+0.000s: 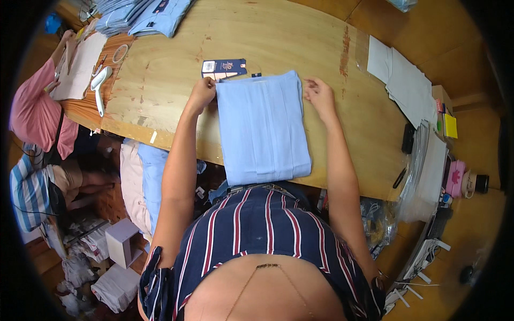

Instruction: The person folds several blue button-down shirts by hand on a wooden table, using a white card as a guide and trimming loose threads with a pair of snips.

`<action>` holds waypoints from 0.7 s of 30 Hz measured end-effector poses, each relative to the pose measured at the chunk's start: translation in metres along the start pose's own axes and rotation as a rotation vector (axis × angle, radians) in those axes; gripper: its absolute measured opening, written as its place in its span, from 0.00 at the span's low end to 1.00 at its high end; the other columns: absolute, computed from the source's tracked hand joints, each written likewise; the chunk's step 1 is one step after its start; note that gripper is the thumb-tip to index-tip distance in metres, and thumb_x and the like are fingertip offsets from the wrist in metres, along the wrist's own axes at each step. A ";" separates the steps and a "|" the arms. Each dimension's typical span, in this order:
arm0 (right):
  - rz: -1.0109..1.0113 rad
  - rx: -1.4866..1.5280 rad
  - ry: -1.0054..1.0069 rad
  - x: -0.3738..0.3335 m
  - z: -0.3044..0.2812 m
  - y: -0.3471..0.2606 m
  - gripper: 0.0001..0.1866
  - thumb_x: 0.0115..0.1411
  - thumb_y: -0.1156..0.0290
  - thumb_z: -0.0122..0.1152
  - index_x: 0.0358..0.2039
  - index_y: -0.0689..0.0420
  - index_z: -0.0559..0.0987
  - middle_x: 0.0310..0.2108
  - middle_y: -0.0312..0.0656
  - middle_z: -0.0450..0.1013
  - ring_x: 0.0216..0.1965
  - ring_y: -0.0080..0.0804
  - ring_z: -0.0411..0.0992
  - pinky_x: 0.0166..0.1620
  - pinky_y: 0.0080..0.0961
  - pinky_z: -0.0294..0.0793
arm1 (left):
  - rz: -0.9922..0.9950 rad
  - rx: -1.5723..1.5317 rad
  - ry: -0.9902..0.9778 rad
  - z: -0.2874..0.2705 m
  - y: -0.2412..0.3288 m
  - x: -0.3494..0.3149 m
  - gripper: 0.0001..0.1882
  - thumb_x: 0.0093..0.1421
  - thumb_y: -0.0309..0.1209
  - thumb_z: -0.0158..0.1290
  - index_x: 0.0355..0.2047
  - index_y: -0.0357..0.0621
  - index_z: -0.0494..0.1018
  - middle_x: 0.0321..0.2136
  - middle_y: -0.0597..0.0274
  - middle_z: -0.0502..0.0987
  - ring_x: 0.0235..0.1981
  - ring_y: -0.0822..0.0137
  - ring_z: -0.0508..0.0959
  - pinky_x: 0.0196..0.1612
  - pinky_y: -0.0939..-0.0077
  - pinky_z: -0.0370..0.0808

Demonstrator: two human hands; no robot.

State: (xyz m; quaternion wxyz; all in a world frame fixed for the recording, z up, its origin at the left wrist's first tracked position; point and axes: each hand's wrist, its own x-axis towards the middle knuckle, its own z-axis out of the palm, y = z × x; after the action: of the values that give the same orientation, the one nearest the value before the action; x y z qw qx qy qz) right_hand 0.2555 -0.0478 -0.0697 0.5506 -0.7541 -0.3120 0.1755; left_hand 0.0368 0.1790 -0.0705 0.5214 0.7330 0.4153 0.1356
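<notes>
A folded light blue shirt (262,128) lies in front of me, its near end reaching over the table's front edge. My left hand (202,95) is closed on the shirt's far left corner, with the fingertips at the cloth's edge. Just off the far right side of the shirt is my right hand (320,97); its fingers are half curled and a little apart, with nothing visible in them. Beyond the far edge of the shirt lies a dark blue hang tag (233,66) with a white barcode label.
The wooden table (176,64) carries stacked folded blue shirts (155,18) at the far left. A white lint brush (100,88) lies nearer. White paper sheets (407,80) and clear plastic sleeves (423,171) are on the right. At the left, a person in pink (40,107) handles cloth.
</notes>
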 end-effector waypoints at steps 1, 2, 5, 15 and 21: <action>-0.034 0.031 -0.093 0.014 0.006 0.006 0.11 0.52 0.75 0.51 0.37 0.59 0.73 0.19 0.39 0.71 0.19 0.24 0.68 0.24 0.20 0.68 | -0.013 -0.009 -0.017 -0.001 -0.004 0.003 0.03 0.50 0.20 0.42 0.24 0.36 0.67 0.18 0.64 0.68 0.19 0.75 0.66 0.21 0.82 0.65; 0.005 -0.035 -0.139 0.023 0.010 0.009 0.10 0.51 0.75 0.52 0.36 0.59 0.73 0.19 0.39 0.70 0.19 0.24 0.68 0.24 0.19 0.68 | -0.026 -0.020 -0.034 -0.001 -0.008 0.005 0.03 0.51 0.20 0.41 0.24 0.38 0.65 0.18 0.66 0.67 0.18 0.76 0.65 0.20 0.82 0.66; 0.165 -0.157 -0.167 0.039 0.019 0.003 0.09 0.50 0.75 0.54 0.33 0.60 0.74 0.19 0.39 0.70 0.18 0.22 0.67 0.23 0.18 0.68 | -0.079 -0.086 -0.085 -0.006 -0.005 0.004 0.03 0.54 0.23 0.42 0.25 0.39 0.64 0.19 0.65 0.67 0.19 0.75 0.68 0.22 0.80 0.69; 0.154 -0.521 -0.167 0.031 0.030 -0.030 0.06 0.50 0.74 0.52 0.27 0.62 0.72 0.25 0.46 0.71 0.28 0.38 0.71 0.33 0.32 0.70 | 0.045 0.149 0.040 0.000 -0.002 -0.012 0.18 0.44 0.38 0.59 0.24 0.35 0.69 0.18 0.58 0.71 0.22 0.71 0.72 0.23 0.77 0.70; 0.155 -0.826 0.055 0.026 0.048 -0.026 0.09 0.49 0.70 0.55 0.28 0.63 0.73 0.41 0.52 0.65 0.40 0.48 0.67 0.40 0.37 0.68 | 0.068 0.530 0.206 0.014 0.026 -0.016 0.19 0.37 0.38 0.62 0.23 0.34 0.70 0.25 0.46 0.73 0.31 0.52 0.74 0.33 0.65 0.70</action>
State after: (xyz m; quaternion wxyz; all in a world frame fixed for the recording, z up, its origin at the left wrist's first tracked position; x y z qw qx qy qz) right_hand 0.2386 0.0090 -0.0587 0.1952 -0.9372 -0.2835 0.0564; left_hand 0.0485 0.1550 -0.0498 0.2618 0.8396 0.4623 0.1131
